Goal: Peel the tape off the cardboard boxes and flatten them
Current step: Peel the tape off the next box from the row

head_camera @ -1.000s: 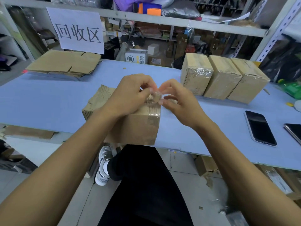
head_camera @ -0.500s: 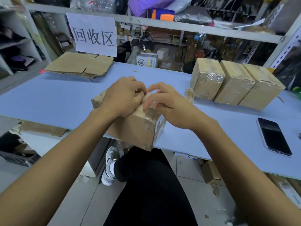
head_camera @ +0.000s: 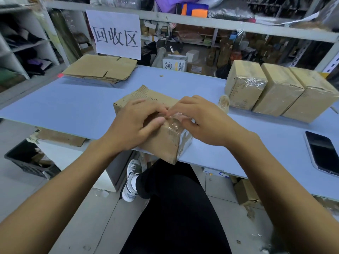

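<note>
Head view, near to far. Item one: cardboard box (head_camera: 165, 143), sitting on the near edge of the blue table (head_camera: 73, 107), its near corner overhanging toward the person's lap; long axis running from 5 o'clock near to 11 o'clock far. Item two: clear tape (head_camera: 174, 123), lying crumpled over the box's near top end and wrapping down the near faces. Item three: left hand (head_camera: 135, 123), resting on the box top from 8 o'clock, fingers curling onto the cardboard, thumb pressing beside the tape. Item four: right hand (head_camera: 203, 121), coming in from 4 o'clock, fingertips appearing to pinch the tape's lifted edge; both hands are meeting over that spot, the right seeming nearer the loose end. Judged pull direction: along the long axis toward 11 o'clock. Item five: three taped boxes (head_camera: 275, 88), standing in a row at 2 o'clock. Item six: flattened cardboard stack (head_camera: 100, 70), lying at 10 o'clock, far side.
</note>
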Demonstrator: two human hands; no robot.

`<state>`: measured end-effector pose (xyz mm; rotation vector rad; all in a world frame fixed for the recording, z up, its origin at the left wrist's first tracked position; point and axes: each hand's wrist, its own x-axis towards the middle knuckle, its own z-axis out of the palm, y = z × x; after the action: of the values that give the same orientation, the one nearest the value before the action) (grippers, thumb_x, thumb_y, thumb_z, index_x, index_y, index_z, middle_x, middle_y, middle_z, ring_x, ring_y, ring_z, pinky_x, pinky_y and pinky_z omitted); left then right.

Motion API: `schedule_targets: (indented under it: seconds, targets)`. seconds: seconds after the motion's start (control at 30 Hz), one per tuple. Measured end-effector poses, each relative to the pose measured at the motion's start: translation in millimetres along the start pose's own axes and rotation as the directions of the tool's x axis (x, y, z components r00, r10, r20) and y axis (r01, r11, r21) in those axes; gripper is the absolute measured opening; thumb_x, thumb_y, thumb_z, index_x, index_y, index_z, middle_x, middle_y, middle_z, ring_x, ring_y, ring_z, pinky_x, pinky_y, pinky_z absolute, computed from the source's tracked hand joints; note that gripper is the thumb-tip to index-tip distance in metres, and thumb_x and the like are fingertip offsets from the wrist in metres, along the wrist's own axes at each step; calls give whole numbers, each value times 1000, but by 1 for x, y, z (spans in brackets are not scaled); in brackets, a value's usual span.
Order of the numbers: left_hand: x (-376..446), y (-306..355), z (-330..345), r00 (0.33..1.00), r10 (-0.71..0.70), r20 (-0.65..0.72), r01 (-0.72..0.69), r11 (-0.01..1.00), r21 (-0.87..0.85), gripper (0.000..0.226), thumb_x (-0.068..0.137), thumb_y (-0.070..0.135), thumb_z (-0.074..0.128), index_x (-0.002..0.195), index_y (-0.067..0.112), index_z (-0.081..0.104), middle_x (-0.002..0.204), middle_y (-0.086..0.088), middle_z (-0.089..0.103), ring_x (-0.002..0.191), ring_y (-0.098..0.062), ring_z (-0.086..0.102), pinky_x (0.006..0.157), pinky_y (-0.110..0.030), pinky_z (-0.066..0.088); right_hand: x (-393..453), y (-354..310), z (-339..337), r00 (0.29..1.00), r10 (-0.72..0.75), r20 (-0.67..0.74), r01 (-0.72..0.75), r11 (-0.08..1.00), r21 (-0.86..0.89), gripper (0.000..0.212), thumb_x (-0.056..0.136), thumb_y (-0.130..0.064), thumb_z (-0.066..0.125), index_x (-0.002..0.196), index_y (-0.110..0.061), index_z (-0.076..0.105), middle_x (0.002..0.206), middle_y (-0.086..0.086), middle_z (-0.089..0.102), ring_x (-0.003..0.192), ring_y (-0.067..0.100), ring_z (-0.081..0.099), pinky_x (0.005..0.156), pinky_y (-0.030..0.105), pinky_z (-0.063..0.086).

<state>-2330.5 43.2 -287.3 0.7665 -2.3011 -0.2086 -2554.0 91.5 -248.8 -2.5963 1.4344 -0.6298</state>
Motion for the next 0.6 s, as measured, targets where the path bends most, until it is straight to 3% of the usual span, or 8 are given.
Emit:
schedule_targets:
  seconds: [0.1,0.27,0.53,0.6]
  targets:
    - [-7,-7,2,998,-13,54,11,999,39,52,87,58,57,127,25,61,136,17,60,131,-2,50,117,-33,23,-1,4,-4,999,-30,18,30,999,-14,40,96,-10,51,127,-31,66,110,-2,60,95,22,50,81,48,48]
    - [4,-22,4,999,12,34,-13,999,41,60,83,60,60,130,23,63,140,16,57,135,-2,48,119,-39,20,-1,2,-9,998,64,6,-64,998,-10,45,86,10,51,108,-22,74,109,-1,55,103,23,52,85,48,48]
    - [15,-34,8,997,-39,65,38,999,19,63,81,65,59,131,27,63,138,17,58,139,-4,44,123,-47,13,17,-10,-18,975,188,116,-193,981,35,3,89,-28,58,89,-30,60,104,-7,45,103,17,41,83,36,39]
    - [16,-33,7,997,-50,58,51,999,-3,62,79,64,60,129,27,64,137,17,59,138,-5,46,123,-46,12,17,-10,-16,968,188,167,-199,979,50,9,90,-31,62,86,-29,54,105,-5,45,105,18,39,89,37,35]
